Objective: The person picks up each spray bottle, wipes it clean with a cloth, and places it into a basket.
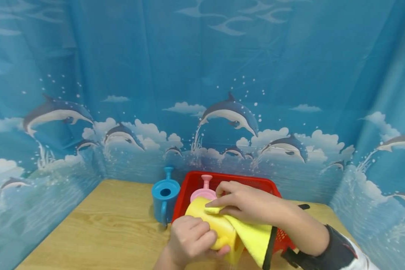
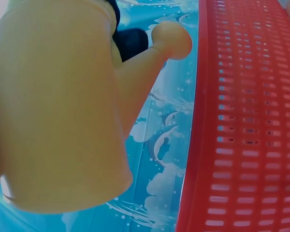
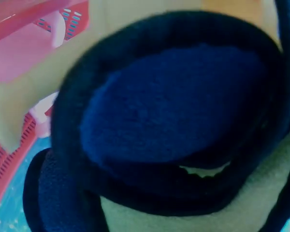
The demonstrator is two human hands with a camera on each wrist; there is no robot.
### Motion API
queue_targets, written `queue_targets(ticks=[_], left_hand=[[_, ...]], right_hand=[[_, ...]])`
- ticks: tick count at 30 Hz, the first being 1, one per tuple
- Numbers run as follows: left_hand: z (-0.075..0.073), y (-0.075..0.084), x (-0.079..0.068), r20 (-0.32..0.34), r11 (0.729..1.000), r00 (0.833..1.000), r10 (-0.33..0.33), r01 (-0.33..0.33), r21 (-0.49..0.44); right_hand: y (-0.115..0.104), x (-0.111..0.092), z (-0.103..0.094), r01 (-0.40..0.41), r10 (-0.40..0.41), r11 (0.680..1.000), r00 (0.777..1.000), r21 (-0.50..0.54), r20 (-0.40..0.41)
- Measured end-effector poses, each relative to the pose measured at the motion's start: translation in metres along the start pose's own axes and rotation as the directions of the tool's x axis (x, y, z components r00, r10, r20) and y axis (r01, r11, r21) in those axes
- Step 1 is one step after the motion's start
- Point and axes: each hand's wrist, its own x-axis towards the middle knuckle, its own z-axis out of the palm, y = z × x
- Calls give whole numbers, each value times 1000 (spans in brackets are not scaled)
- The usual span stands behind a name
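Note:
A yellow watering can (image 1: 217, 227), tilted over the front of the red basket, is held by my left hand (image 1: 190, 238) with curled fingers. Its side and spout (image 2: 141, 79) fill much of the left wrist view. My right hand (image 1: 248, 200) grips a yellow cloth (image 1: 256, 238) with a dark edge and presses it against the can. The right wrist view shows the cloth's dark blue face (image 3: 174, 106) close up. Folds of the cloth hide part of the can.
Behind the hands stands a red perforated basket (image 1: 185, 193) with a pink watering can (image 1: 202, 193) inside. A blue watering can (image 1: 164, 208) is left of the basket. Right of it, a black object (image 1: 304, 206) shows partly behind the arm. A blue dolphin-print curtain (image 1: 155, 93) encloses the wooden table (image 1: 104, 225).

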Motion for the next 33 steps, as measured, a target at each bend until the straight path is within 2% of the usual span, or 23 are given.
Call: queue_targets(ticks=[4, 8, 13, 17, 21, 27, 33], left_hand=[[-1, -2, -1, 0, 1000, 1000, 21, -21, 20], [0, -3, -1, -26, 998, 999, 47, -46, 33], [2, -5, 2, -55, 996, 997, 50, -46, 73], [1, -8, 6, -69, 994, 996, 50, -43, 96], [-2, -7, 11, -70, 996, 996, 54, -48, 77], [-3, -4, 14, -81, 997, 995, 60, -56, 51], [-2, -2, 14, -135, 995, 987, 81, -73, 64]], right_hand=[[1, -16, -6, 18, -18, 1000, 999, -8, -33], [-1, -30, -14, 25, -26, 1000, 998, -9, -56], [3, -30, -18, 28, -25, 999, 997, 44, -67], [13, -22, -17, 60, -53, 992, 997, 113, -60], [18, -10, -12, 85, -79, 983, 996, 165, -42], [19, 17, 2, 45, -45, 981, 999, 191, -7], [17, 39, 11, 14, -22, 980, 999, 197, 41]])
